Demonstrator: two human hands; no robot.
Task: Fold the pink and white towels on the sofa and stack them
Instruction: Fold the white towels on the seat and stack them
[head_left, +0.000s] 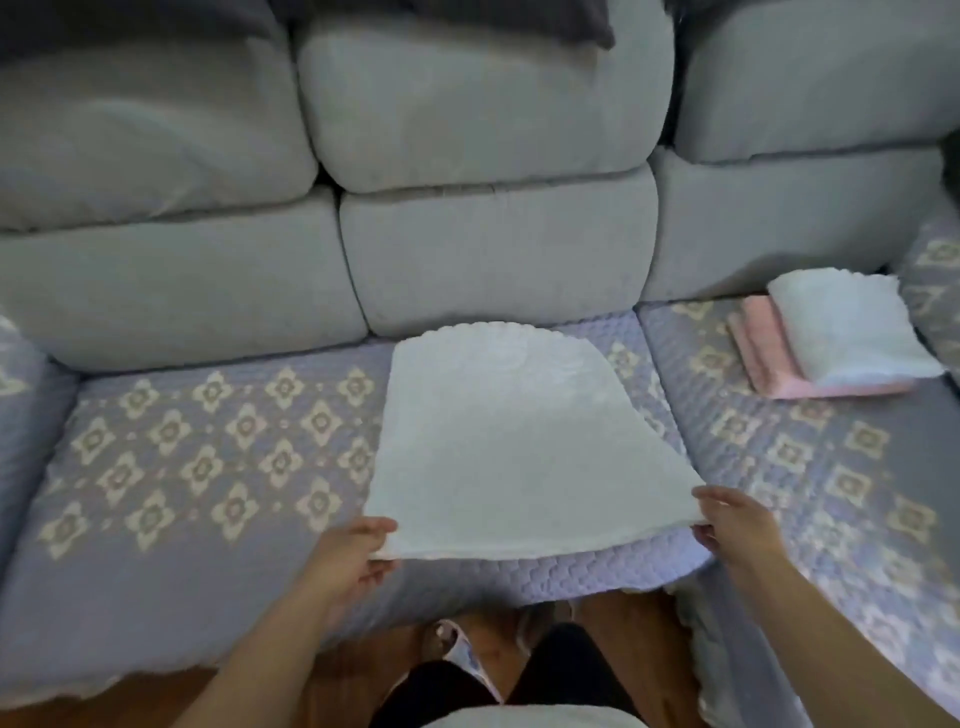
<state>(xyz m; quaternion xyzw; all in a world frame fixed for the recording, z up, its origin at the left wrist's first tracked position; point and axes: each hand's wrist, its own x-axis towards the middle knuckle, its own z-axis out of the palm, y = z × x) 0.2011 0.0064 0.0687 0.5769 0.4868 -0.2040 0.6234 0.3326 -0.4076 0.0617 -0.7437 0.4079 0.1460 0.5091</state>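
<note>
White towel (498, 441) spread on the middle seat of the sofa (493, 104), long axis running from the front edge toward the back cushions; scalloped far edge lies just short of the backrest. The near edge is lifted off the seat. Left hand (353, 551) pinches the near left corner, thumb on top, fingers curled under. Right hand (737, 525) pinches the near right corner the same way.

Count: three towels in view. One being handled; two folded on the right seat, stacked: a folded white towel (852, 332) on top of a folded pink towel (763, 353), the pink one sticking out to the left and along the near side. That stack sits well apart from the spread towel.

Quilted lilac cover (208, 441) with cream flower shapes lies over the seats.
</note>
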